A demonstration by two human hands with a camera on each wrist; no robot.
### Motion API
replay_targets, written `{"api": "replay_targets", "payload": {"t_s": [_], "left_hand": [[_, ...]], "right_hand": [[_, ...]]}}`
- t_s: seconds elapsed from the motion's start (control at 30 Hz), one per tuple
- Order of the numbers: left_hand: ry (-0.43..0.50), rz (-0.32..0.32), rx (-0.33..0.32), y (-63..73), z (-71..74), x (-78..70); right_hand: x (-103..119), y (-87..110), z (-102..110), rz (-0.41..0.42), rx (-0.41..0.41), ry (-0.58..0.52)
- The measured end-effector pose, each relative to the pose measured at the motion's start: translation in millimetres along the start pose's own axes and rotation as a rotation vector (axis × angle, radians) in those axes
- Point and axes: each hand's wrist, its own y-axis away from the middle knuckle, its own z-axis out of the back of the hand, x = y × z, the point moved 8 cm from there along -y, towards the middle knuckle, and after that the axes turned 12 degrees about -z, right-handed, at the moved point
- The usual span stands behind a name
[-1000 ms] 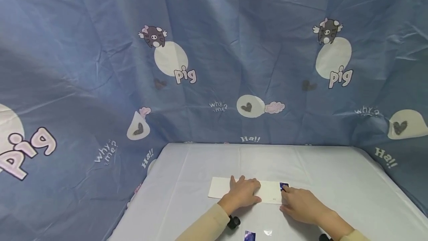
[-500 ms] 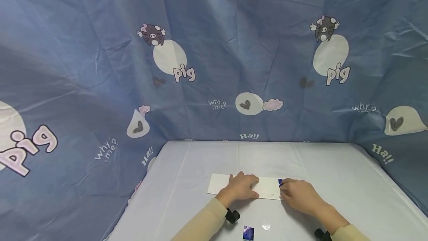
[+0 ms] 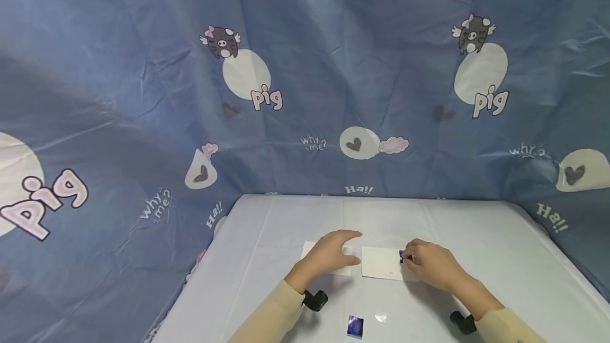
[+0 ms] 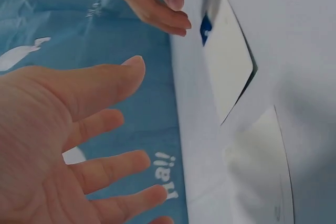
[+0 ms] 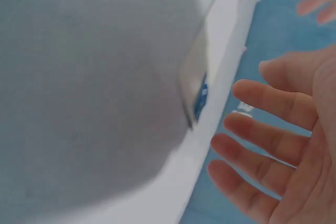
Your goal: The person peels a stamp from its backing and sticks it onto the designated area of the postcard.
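Observation:
Two flat white cards lie in a row on the table, a right card [image 3: 381, 264] and a left card [image 3: 308, 248] with a gap between them. My left hand [image 3: 329, 252] hovers over the left card, thumb and fingers spread with nothing between them. A small dark blue sticker-like patch [image 4: 206, 29] sits near the right end of the right card. Beside that patch is my right hand [image 3: 432, 263], which partly covers the card's right end in the head view. In the right wrist view its fingers [image 5: 262, 137] are loosely extended and hold nothing.
Closer to me lie a small blue-purple square [image 3: 355, 326] and a shiny clear scrap [image 3: 380, 318]. A white cloth covers the table [image 3: 267, 290]. Behind it hangs a blue patterned curtain [image 3: 305, 83], which also runs along both sides.
My left hand has risen off the cards and moved left, uncovering the gap between them. The right hand's fingers have come away from the blue patch. The head view has shifted slightly.

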Motion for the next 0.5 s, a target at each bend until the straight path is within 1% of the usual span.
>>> {"api": "replay_targets", "payload": {"t_s": [0.1, 0.2, 0.27, 0.37, 0.5], "left_hand": [[0.005, -0.004, -0.026, 12.9, 9.7, 0.1], [0.034, -0.001, -0.049, 24.9, 11.8, 1.2], [0.063, 0.009, -0.056, 32.3, 9.1, 1.3], [0.086, 0.02, -0.052, 41.3, 0.9, 0.3], [0.094, 0.028, -0.028, 54.9, -11.7, -4.0]], "right_hand": [[5, 0.8, 4, -0.022, -0.018, -0.027], [14, 3.9, 5, -0.025, -0.042, -0.053], [21, 7.6, 5, -0.023, -0.057, -0.067], [32, 13.7, 4, -0.033, -0.069, -0.088], [48, 23.6, -2, -0.034, -0.052, -0.12]]}}
